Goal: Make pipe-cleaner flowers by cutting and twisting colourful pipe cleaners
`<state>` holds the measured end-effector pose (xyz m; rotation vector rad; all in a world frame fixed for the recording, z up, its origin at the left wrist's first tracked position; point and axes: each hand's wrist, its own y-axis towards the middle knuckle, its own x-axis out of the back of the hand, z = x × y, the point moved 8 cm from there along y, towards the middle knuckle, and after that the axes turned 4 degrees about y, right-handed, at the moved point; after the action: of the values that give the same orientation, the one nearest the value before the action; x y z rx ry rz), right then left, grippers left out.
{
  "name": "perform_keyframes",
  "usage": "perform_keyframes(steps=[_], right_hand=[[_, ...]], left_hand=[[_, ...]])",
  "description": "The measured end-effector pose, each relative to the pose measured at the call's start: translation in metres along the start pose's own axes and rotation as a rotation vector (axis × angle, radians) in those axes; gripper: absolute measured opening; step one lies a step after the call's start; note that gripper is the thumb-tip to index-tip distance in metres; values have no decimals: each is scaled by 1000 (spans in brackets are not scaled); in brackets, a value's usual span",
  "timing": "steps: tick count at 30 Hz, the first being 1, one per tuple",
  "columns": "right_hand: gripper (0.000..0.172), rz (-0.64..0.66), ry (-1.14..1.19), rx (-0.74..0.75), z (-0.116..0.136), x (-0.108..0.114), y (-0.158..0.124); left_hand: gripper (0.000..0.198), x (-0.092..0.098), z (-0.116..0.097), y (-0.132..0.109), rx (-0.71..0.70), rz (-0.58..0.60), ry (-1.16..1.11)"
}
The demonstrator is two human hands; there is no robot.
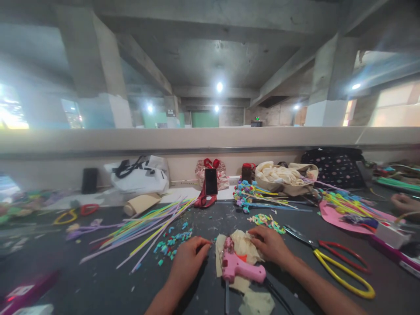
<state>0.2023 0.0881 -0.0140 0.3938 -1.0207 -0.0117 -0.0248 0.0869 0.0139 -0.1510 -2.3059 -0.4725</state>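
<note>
My left hand point(192, 257) is closed beside the pile of blue, teal and red cut pieces point(172, 243), thumb and fingers together. Whatever may be between its fingertips is too small to make out. My right hand point(271, 245) reaches in from the right, fingers slightly apart, at the edge of a crumpled cream cloth or paper point(244, 245). Between the hands, a pink glue gun point(241, 267) lies on that crumpled material, nozzle toward me. Yellow and pale cut pieces point(267, 222) lie just beyond my right hand.
Scissors with red and yellow handles point(341, 262) lie open at right. Coloured pipe cleaners point(154, 223) spread at left. A bundle of stems with coloured tips point(247, 194), a phone point(211, 181) and bags stand behind. Another person's hand point(405, 203) shows at far right.
</note>
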Motion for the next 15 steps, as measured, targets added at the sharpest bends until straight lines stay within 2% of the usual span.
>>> perform_keyframes(steps=[3, 5, 11, 15], right_hand=[[20, 18, 20, 26, 3, 8, 1], [21, -17, -11, -6, -6, 20, 1], [21, -157, -273, -299, -69, 60, -8], [19, -138, -377, -360, -90, 63, -15]], left_hand=[[27, -1, 0, 0, -8, 0, 8], [27, -1, 0, -1, -13, -2, 16], [29, -3, -2, -1, -48, 12, 24], [30, -1, -3, -1, -55, 12, 40]])
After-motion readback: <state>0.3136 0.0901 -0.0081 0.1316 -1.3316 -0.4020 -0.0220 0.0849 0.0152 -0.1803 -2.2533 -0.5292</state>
